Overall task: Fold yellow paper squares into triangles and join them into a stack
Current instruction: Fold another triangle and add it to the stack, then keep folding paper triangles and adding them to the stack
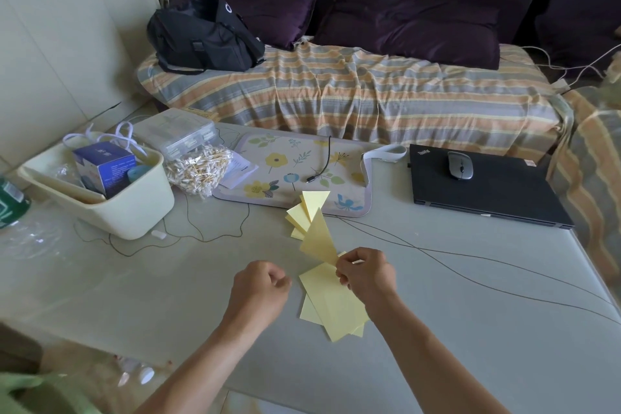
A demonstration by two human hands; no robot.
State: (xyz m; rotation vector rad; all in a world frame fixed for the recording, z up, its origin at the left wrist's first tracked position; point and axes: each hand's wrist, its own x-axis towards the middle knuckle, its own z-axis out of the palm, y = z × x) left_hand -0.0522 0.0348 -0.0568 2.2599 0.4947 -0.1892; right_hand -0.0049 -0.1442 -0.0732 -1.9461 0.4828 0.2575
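Yellow paper squares [331, 304] lie in a loose overlapping pile on the table [470, 329], near the front edge, partly under our right hand. We pinch a folded yellow triangle [319, 239] at its lower corner w/ the right hand [366, 274], fingers curled round it; the triangle stands up off the table, tip pointing toward the back edge. Our left hand [260, 286] hovers just beside the pile, on its left, fingers curled in, holding nothing we can see.

Behind the held triangle, toward the table's middle, a small bunch of folded yellow pieces [307, 212] rests partly on the near edge of a floral mat [268, 161]; whether they're joined we can't tell. A black cable end [322, 165] lies on the mat.

Toward the back right corner: closed black laptop [487, 191] w/ a grey mouse [459, 165] on top. At the left edge: cream tub [127, 208] holding a blue box [104, 166], and a bag of cotton swabs [198, 168] touching it. Thin dark wires [470, 265] run across the table.
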